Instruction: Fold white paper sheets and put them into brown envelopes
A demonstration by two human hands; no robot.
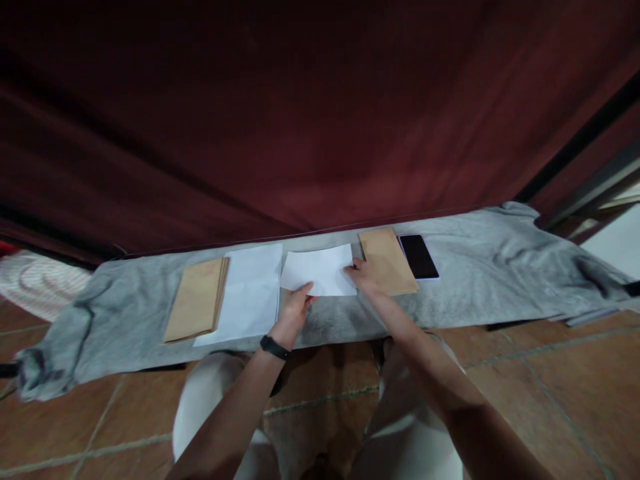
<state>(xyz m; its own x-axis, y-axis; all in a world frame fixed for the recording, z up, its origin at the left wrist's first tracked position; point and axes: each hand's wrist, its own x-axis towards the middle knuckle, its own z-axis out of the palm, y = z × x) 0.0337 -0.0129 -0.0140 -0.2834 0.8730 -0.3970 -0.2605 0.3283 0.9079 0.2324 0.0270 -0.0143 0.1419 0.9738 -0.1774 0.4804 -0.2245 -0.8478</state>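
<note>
A folded white sheet of paper [320,269] lies on the grey cloth [475,273] in front of me. My left hand [294,313] pinches its near left corner, thumb on top. My right hand [364,277] holds its right edge, resting partly on a brown envelope [387,260]. To the left lies a stack of white paper [250,293], and beside it a pile of brown envelopes [197,300]. A black band sits on my left wrist.
A black phone [419,257] lies face up right of the brown envelope. The grey cloth covers a low surface against a dark red curtain [300,120]. Tiled floor [550,380] and my knees are below.
</note>
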